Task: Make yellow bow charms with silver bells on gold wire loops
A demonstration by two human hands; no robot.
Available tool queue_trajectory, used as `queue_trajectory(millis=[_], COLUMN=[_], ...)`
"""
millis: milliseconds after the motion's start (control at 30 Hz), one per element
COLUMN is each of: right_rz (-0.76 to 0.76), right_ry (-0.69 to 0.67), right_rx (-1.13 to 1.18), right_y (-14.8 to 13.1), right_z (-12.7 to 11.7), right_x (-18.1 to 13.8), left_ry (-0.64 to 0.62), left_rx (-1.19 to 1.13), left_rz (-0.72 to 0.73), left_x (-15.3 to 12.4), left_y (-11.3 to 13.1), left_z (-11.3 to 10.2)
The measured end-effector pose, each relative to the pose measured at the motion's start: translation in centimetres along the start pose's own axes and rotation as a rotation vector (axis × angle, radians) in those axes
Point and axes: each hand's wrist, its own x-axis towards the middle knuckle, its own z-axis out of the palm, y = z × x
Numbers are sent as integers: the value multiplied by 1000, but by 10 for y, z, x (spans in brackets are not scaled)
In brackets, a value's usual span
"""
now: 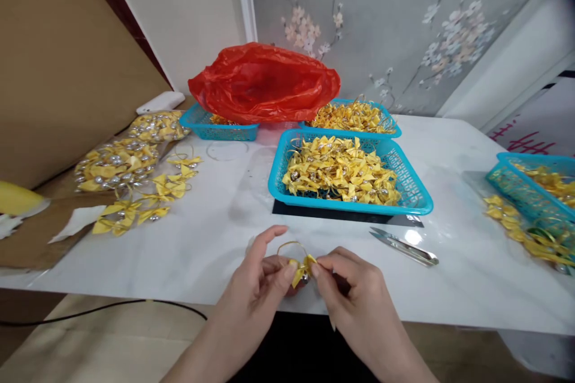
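Both hands meet over the near edge of the white table [215, 251]. My left hand [263, 278] and my right hand [348, 284] pinch a small yellow ribbon bow [303, 266] between them. The bow has a silver bead and a thin gold loop rising from it. Just beyond my hands stands a blue basket [417, 191] full of the same yellow bows. Metal thread snips [404, 246] lie on the table to the right of my right hand.
A red plastic bag [265, 84] covers a blue basket at the back. Another blue basket [354, 116] of bows stands beside it, and a third [530, 188] at the right edge. Loose bows [139, 197] and bagged bows [117, 161] lie on the left, on cardboard.
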Motion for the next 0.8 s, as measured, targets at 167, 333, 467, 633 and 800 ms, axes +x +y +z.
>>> queue_trajectory(millis=[167, 333, 467, 633, 800], right_rz=[132, 149, -38, -231, -422], right_ry=[-18, -35, 92, 209, 192], right_rx=[170, 256, 289, 296, 209], right_y=[3, 0, -5, -20, -36], right_z=[7, 4, -7, -20, -18], right_x=[-2, -4, -12, -14, -3], left_ry=[66, 43, 93, 96, -7], left_rx=[-22, 202, 296, 267, 208], left_rz=[117, 262, 240, 164, 198], left_x=[-6, -2, 1, 0, 0], left_y=[-10, -20, -17, -14, -3], left_z=[6, 7, 5, 7, 8])
